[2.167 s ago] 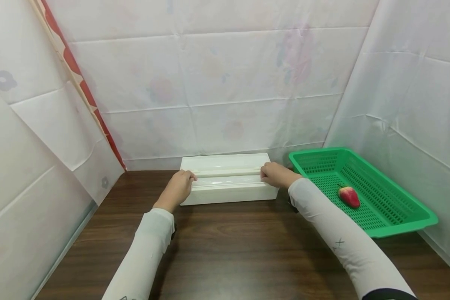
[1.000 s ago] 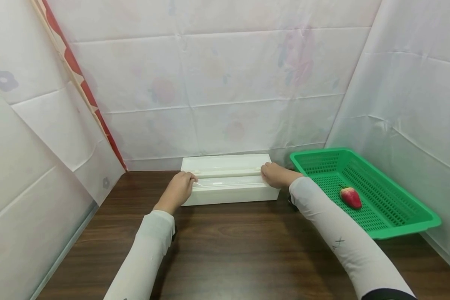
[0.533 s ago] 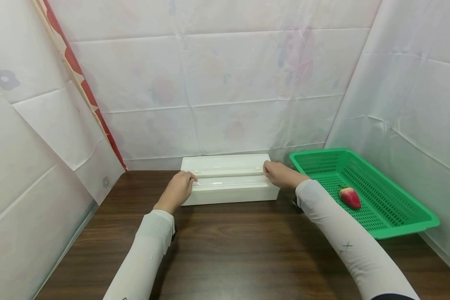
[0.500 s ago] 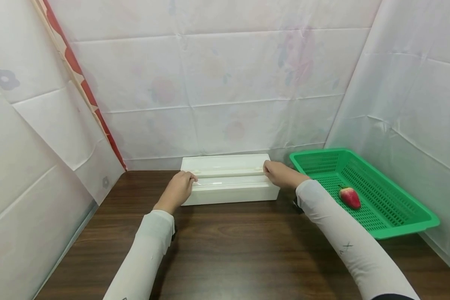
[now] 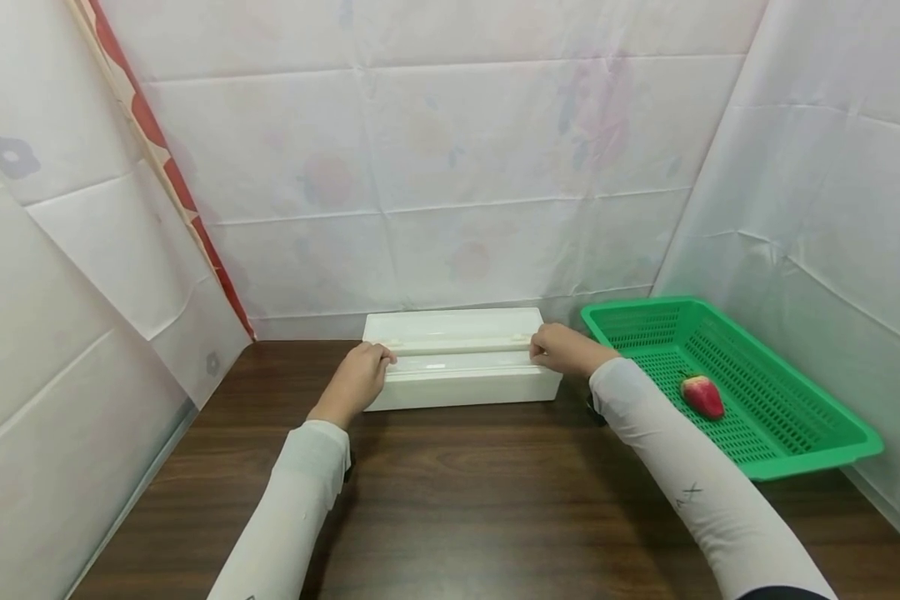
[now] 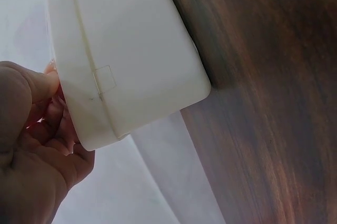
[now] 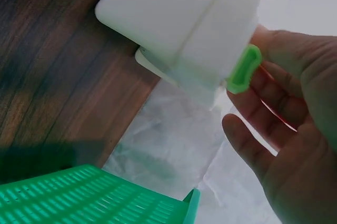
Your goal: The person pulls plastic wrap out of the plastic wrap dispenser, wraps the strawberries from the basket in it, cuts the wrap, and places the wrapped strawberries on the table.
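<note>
A long white plastic box (image 5: 465, 390) lies against the back wall, a rail across its top and a glossy clear strip in front of the rail. At its left end, my left hand (image 5: 356, 375) pinches the top edge with thumb and curled fingers; the left wrist view shows the box's end (image 6: 137, 50) beside the fingers. My right hand (image 5: 562, 350) is at the right end. In the right wrist view, its thumb and fingers hold a small bright green piece (image 7: 245, 69) at the box's corner, and one finger stands away from it. Whether clear film is between the left fingers cannot be told.
A green perforated basket (image 5: 810, 461) stands to the right, close to my right forearm, with a red fruit (image 5: 702, 397) in it. Beneath everything is a dark wooden table (image 5: 450, 500). White patterned sheeting (image 5: 450, 167) encloses the back and both sides.
My right hand has shifted slightly to the right along the box's end over the last second. My left hand, the box, the basket and the fruit hold their places.
</note>
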The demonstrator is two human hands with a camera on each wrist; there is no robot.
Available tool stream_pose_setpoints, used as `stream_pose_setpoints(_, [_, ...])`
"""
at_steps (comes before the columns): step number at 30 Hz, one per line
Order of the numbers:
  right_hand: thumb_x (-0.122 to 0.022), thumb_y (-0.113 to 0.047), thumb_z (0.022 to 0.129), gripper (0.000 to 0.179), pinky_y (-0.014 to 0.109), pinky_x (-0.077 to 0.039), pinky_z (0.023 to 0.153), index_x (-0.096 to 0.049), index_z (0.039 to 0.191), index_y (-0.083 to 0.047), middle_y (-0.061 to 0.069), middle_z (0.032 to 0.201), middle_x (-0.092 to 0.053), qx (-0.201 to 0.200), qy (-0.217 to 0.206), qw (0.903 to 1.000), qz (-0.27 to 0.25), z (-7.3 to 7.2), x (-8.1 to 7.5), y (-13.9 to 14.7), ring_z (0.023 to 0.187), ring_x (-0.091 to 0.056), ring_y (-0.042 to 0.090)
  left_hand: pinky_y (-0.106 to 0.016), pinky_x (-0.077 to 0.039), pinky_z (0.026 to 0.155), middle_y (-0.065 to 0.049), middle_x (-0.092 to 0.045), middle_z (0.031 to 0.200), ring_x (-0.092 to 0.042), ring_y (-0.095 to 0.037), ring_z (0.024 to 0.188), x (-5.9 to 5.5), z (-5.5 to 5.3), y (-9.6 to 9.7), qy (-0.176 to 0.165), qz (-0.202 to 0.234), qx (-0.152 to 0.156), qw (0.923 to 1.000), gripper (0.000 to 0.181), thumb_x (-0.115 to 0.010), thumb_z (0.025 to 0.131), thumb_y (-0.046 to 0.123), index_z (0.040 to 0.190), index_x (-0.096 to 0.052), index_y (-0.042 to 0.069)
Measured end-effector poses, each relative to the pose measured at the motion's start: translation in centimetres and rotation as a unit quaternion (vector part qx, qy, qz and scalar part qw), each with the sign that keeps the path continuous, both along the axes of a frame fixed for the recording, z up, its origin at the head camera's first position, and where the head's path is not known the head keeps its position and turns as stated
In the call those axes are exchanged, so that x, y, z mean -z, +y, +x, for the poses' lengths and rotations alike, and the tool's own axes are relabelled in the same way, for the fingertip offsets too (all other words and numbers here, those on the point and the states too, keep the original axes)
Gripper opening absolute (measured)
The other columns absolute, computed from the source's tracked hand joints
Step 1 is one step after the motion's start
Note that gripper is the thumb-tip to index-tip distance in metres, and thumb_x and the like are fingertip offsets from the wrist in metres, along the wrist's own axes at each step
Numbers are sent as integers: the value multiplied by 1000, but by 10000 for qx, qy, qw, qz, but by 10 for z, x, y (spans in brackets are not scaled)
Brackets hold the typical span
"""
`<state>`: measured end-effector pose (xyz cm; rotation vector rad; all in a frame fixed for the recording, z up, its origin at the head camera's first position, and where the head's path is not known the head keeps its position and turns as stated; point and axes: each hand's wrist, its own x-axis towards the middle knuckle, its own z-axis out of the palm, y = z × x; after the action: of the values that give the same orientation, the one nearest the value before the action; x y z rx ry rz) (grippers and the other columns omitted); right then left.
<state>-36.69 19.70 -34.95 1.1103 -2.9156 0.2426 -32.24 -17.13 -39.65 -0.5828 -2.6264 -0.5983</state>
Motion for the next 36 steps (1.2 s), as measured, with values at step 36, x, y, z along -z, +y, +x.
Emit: stream_pose_setpoints(36, [-59, -5, 100, 16, 32, -46, 68, -62, 84, -7, 1, 80, -55, 138, 259, 9996, 18, -2, 5, 0, 74, -48, 16, -42, -53, 81, -17, -65, 100, -60, -31, 95, -2, -1, 5, -37, 322, -289, 9991, 18, -51, 103, 1, 107, -67, -6])
